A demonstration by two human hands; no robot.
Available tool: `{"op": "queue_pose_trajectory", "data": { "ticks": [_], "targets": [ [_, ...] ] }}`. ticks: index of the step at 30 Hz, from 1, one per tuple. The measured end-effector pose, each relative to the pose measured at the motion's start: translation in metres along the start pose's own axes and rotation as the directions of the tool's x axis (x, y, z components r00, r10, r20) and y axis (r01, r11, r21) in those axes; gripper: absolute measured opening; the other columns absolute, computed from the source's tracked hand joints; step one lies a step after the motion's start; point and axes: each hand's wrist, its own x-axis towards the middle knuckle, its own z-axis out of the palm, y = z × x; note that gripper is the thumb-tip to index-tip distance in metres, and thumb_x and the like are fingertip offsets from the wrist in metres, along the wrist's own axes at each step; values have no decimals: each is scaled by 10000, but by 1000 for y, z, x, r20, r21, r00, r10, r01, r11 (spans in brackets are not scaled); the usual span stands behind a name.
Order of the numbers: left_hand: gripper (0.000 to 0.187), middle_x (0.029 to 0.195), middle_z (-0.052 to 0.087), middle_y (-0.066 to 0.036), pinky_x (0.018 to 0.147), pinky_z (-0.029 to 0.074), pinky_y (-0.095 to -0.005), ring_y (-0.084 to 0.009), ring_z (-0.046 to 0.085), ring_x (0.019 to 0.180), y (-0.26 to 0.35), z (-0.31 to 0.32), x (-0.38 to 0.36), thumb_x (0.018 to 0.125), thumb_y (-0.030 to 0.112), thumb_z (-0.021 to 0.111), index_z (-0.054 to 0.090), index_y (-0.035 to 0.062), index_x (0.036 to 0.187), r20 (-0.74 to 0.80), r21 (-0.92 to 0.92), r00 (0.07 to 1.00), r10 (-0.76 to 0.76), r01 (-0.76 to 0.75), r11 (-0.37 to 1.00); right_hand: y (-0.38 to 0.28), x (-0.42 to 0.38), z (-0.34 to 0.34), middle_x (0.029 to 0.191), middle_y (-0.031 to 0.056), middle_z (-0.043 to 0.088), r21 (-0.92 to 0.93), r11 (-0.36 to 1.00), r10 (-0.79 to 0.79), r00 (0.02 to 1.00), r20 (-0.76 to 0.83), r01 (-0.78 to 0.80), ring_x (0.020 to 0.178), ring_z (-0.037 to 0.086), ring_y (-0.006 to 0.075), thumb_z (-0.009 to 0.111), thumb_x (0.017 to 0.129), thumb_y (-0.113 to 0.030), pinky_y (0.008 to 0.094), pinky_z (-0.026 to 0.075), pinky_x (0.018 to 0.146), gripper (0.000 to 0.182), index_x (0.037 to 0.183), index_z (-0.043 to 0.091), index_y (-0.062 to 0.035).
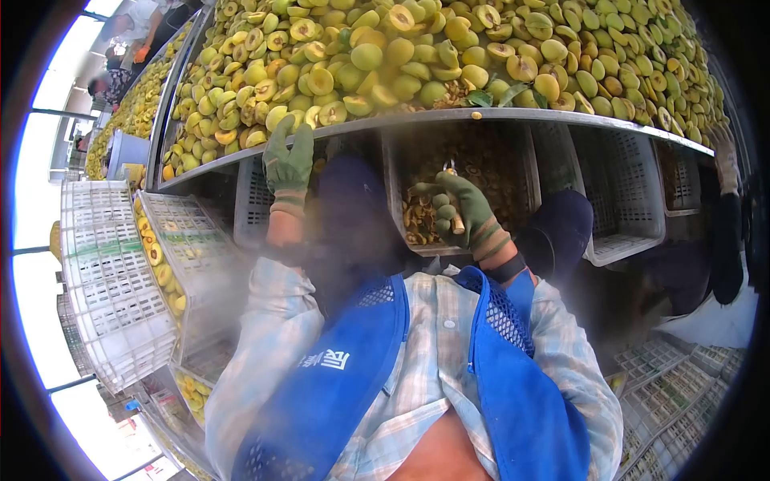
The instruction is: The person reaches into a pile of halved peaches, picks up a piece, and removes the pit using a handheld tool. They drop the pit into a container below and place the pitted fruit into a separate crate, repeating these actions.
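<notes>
My left hand (289, 167), in a green glove, is at the metal edge of the fruit table, its fingers stretched up and apart beside the halved yellow-green plums (321, 80). No fruit shows clearly in its grasp. My right hand (469, 210), also gloved, is closed round a small pitting tool with a wooden handle (458, 224) and a looped metal tip. It hangs over a crate (393, 180) below the table edge, which holds brown pits and scraps (421, 216). Haze blurs part of the view.
A metal rim (385, 124) runs along the heaped table. More crates (626, 184) stand under it, and stacked white crates (112, 272) are at left. Another person's gloved hand (726, 160) rests at the far right edge. People (132, 32) work at upper left.
</notes>
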Motion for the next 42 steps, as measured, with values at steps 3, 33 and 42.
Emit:
{"op": "queue_pose_trajectory", "data": {
  "ticks": [3, 33, 42],
  "targets": [
    [446, 1077, 690, -196, 886, 501, -399, -324, 658, 1006, 10, 6, 21, 883, 342, 641, 643, 5, 1176, 168, 272, 974, 151, -193, 943, 12, 7, 1, 630, -17, 549, -67, 997, -49, 995, -91, 43, 439, 499, 70, 515, 990, -330, 232, 435, 368, 387, 1097, 580, 36],
    [496, 1316, 553, -173, 981, 467, -334, -216, 572, 1125, 154, 45, -76, 1030, 255, 419, 400, -37, 1430, 571, -819, 795, 205, 533, 213, 28, -36, 88, 665, 25, 566, -152, 930, -331, 943, 43, 334, 479, 524, 139, 570, 955, -259, 265, 457, 436, 217, 1070, 555, -76],
    [615, 1223, 617, -206, 991, 488, -381, -268, 609, 1109, 154, 41, -80, 1045, 440, 323, 364, -31, 1439, 697, -708, 717, 19, 683, 180, 50, -57, 99, 697, 34, 581, -580, 685, -522, 852, 31, 441, 444, 482, 104, 521, 976, -311, 218, 386, 397, 299, 1058, 614, -39]
  ]
}}
